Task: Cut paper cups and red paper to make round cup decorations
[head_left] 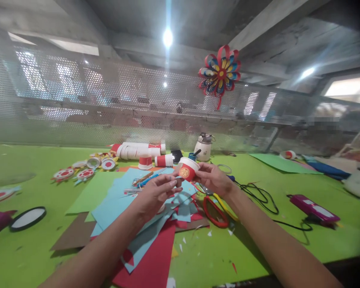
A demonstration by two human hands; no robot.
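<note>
A red-and-white paper cup (188,169) with a gold round emblem is tilted in front of me above the pile of papers. My right hand (211,179) grips it from its right side, thumb and fingers on the cup's wall. My left hand (162,191) is at the cup's left side, its thumb and fingers pinched together; a tiny piece may be between the tips, too small to name. Below the hands lie light blue paper sheets (114,208) and a red sheet (156,256). Scissors with red and yellow handles (216,212) lie beside my right wrist.
Behind stand more paper cups (145,162), white rolls (141,150) and a bottle (203,147). Paper-cup turtles (85,174) sit at left, near a round black-rimmed disc (28,219). A purple power strip (315,209) and black cable (262,196) lie at right.
</note>
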